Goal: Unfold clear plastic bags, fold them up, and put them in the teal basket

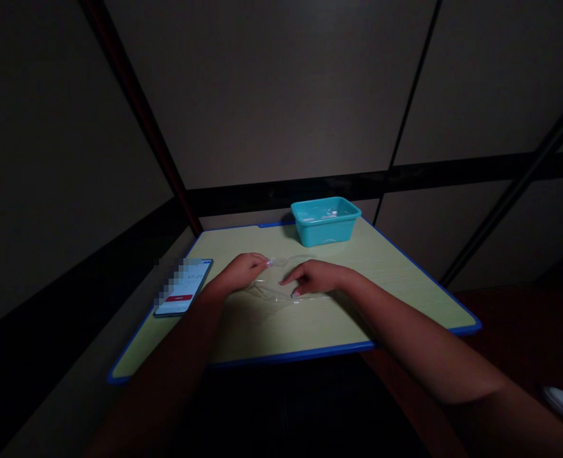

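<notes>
We have a thin, clear plastic sheet or bag (271, 291) lying on the worktop (243, 331), centre of the frame, slightly below the middle. It's see-through, creased and loose, with bright glints along its folds and lower edge. The pale yellow-green surface shows through it. Outline is faint, so we can't tell whether it's one layer or several, or whether it is open.

Our left hand (245, 271) is at the plastic's upper left, back of the hand up, fingers bent and pointing right. Its fingertips come together on the plastic near a small bright glint, pinching it.

Our right hand (312, 278) comes in from the right, palm down over the plastic. Digits point left and down, two of them spread with a clear gap between; the lower tip is at the plastic. The hand is open, not closed around anything. The remaining fingers are curled or hidden under it.

Both forearms reach up from the bottom of the frame, left one in deep shadow, right one better lit.

A turquoise basin (326, 232) stands upright near the worktop's far edge, above and right of our hands, with something clear and shiny inside. A lit phone (186, 289) lies at the left edge, partly pixelated. The worktop has blue edging.
</notes>
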Available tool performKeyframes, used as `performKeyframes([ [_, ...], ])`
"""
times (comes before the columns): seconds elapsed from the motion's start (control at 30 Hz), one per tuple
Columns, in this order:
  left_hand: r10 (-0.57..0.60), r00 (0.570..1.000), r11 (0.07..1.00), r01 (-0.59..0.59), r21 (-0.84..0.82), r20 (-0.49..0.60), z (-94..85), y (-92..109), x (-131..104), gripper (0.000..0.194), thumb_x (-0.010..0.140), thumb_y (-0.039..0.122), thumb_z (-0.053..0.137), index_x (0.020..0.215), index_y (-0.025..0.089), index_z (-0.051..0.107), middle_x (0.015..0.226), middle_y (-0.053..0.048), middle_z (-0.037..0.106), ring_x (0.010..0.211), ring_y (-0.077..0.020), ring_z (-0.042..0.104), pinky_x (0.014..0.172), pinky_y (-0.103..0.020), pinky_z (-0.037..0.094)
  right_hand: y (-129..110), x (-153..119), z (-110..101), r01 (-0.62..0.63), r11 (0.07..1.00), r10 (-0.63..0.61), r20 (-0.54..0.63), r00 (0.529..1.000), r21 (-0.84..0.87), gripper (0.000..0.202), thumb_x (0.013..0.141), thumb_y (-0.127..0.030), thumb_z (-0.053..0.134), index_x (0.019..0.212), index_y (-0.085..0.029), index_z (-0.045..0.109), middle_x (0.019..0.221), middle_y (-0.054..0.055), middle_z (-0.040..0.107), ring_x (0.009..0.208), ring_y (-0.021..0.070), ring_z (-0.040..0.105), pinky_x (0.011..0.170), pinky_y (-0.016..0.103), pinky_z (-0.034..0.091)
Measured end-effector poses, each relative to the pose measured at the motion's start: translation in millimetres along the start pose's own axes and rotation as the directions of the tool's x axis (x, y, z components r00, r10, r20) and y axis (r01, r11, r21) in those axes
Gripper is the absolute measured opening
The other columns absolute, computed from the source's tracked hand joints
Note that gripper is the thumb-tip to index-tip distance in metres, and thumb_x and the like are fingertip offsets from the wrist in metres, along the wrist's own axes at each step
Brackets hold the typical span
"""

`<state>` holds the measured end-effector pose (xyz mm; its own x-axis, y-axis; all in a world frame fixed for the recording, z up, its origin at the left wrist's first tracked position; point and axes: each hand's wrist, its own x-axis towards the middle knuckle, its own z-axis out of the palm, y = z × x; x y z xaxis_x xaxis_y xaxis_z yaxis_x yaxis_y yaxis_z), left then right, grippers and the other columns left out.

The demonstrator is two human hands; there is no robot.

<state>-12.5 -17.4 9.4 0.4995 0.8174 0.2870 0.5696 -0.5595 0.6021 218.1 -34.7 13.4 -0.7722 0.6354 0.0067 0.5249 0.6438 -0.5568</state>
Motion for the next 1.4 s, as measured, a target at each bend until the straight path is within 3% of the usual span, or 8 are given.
performKeyframes([
  [0.3, -0.07, 0.985, 0.951, 0.113, 0.288, -0.158, 8.4, -17.4, 0.4, 0.048, 0.08, 0.039, 0.053, 0.121, 0.015, 0.055, 0.135, -0.013, 0.045, 0.128, -0.0265, 0.038, 0.106, -0.04, 0.031, -0.3, -0.9, -0.2, 0.0, 1.0, 0.0, 0.104, 0.995, 0.0, 0.048, 0.069, -0.034, 0.072, 0.115, -0.019, 0.064, 0.058, -0.005, 0.049, 0.056, 0.0096, 0.043, 0.059, 0.022, 0.036],
  [0.4, -0.066, 0.975, 0.941, 0.132, 0.313, -0.211, 8.4, -11.0, -0.9, 0.054, 0.078, 0.042, 0.056, 0.124, 0.013, 0.052, 0.139, -0.016, 0.038, 0.131, -0.0296, 0.032, 0.106, -0.042, 0.029, 2.5, 2.0, 1.3, 0.062, 0.994, -0.069, -0.086, 0.994, -0.09, 0.042, 0.071, -0.03, 0.072, 0.109, -0.016, 0.066, 0.075, 0.002, 0.058, 0.067, 0.0135, 0.051, 0.067, 0.025, 0.04],
  [0.53, 0.078, 0.984, 0.958, -0.03, 0.285, -0.159, 3.7, 2.5, -1.5, 0.036, 0.081, 0.039, 0.053, 0.108, 0.017, 0.06, 0.117, -0.01, 0.056, 0.114, -0.0223, 0.051, 0.099, -0.037, 0.038, 8.2, 4.7, 3.9, 0.084, 0.98, -0.139, -0.314, 0.939, -0.181, 0.038, 0.077, -0.034, 0.065, 0.108, -0.014, 0.065, 0.1, 0.012, 0.06, 0.096, 0.022, 0.054, 0.087, 0.035, 0.039],
  [0.7, 0.038, 0.992, 0.963, -0.068, 0.262, 0.118, 6.1, 9.5, -4.7, 0.046, 0.079, 0.049, 0.055, 0.113, 0.018, 0.06, 0.117, -0.009, 0.06, 0.111, -0.0218, 0.053, 0.099, -0.035, 0.038, 5.2, 0.2, 4.9, -0.12, 0.975, 0.111, -0.056, 0.992, -0.185, 0.082, 0.072, -0.056, 0.062, 0.14, -0.02, 0.035, 0.146, 0.017, 0.028, 0.133, 0.0326, 0.023, 0.105, 0.054, 0.018],
  [0.8, -0.06, 0.981, 0.954, 0.002, 0.299, 0.186, 7.3, 10.1, -7.0, 0.064, 0.073, 0.056, 0.058, 0.125, 0.018, 0.052, 0.139, -0.01, 0.043, 0.128, -0.0252, 0.038, 0.106, -0.036, 0.029, 3.4, -2.4, 1.7, -0.245, 0.946, 0.271, 0.108, 0.956, -0.211, 0.098, 0.067, -0.066, 0.06, 0.145, -0.025, 0.017, 0.152, 0.012, 0.004, 0.138, 0.0335, 0.002, 0.105, 0.06, 0.004],
  [1.0, -0.163, 0.969, 0.91, 0.075, 0.409, 0.187, 1.9, 2.3, -7.6, 0.09, 0.066, 0.065, 0.059, 0.139, 0.019, 0.035, 0.152, -0.011, 0.011, 0.138, -0.0283, 0.012, 0.11, -0.039, 0.018, 16.7, -4.1, -8.2, -0.321, 0.914, 0.352, 0.092, 0.932, -0.249, 0.1, 0.065, -0.067, 0.06, 0.145, -0.026, 0.017, 0.152, 0.009, 0.004, 0.138, 0.034, 0.001, 0.103, 0.063, 0.008],
  [1.23, -0.39, 0.867, 0.837, 0.194, 0.512, 0.31, -0.3, -9.9, -12.0, 0.115, 0.054, 0.07, 0.064, 0.145, 0.027, 0.008, 0.15, -0.013, -0.005, 0.137, -0.0357, -0.007, 0.104, -0.058, 0.015, 12.4, -5.5, -6.8, -0.328, 0.923, 0.331, -0.023, 0.944, -0.202, 0.101, 0.064, -0.074, 0.054, 0.145, -0.029, 0.015, 0.152, 0.008, -0.004, 0.138, 0.0333, -0.003, 0.103, 0.063, 0.003],
  [1.4, -0.306, 0.934, 0.855, 0.184, 0.485, 0.185, -2.5, -11.2, -8.8, 0.09, 0.071, 0.07, 0.048, 0.143, 0.023, 0.024, 0.151, -0.013, 0.007, 0.138, -0.0314, 0.001, 0.106, -0.054, 0.015, 5.1, -3.6, -3.2, -0.298, 0.933, 0.318, 0.077, 0.945, -0.201, 0.103, 0.064, -0.075, 0.053, 0.145, -0.028, 0.011, 0.151, 0.009, -0.006, 0.138, 0.0318, -0.006, 0.103, 0.063, -0.001],
])
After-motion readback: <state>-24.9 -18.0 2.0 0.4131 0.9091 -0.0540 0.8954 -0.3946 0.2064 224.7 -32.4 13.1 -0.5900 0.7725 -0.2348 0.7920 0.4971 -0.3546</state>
